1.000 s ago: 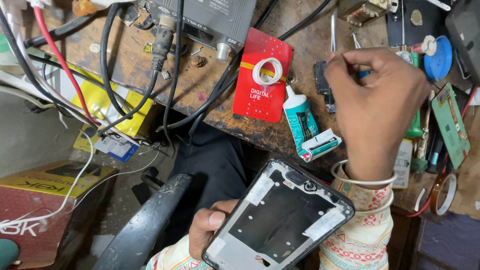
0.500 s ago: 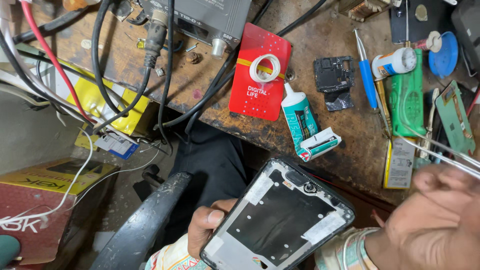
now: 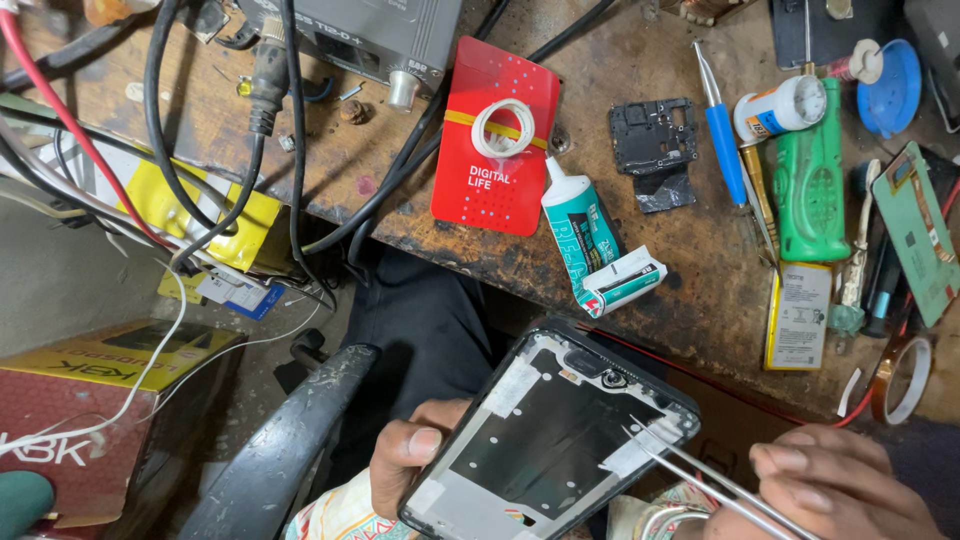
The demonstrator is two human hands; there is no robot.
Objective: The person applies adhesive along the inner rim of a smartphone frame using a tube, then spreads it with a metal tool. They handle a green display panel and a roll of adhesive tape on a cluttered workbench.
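Left hand [image 3: 410, 465] holds phone frame [image 3: 550, 435]; tweezers [image 3: 700, 470] seemingly touch it.

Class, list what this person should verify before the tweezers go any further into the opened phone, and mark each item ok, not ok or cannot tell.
1. Opened phone held firm by the left hand: ok, thumb on its edge.
2. Tweezers in the right hand: ok.
3. Tips at the white tape strip: ok, though contact cannot tell.
4. Phone supported by the workbench: not ok, it is held above the lap.
5. Glue tube capped: cannot tell.
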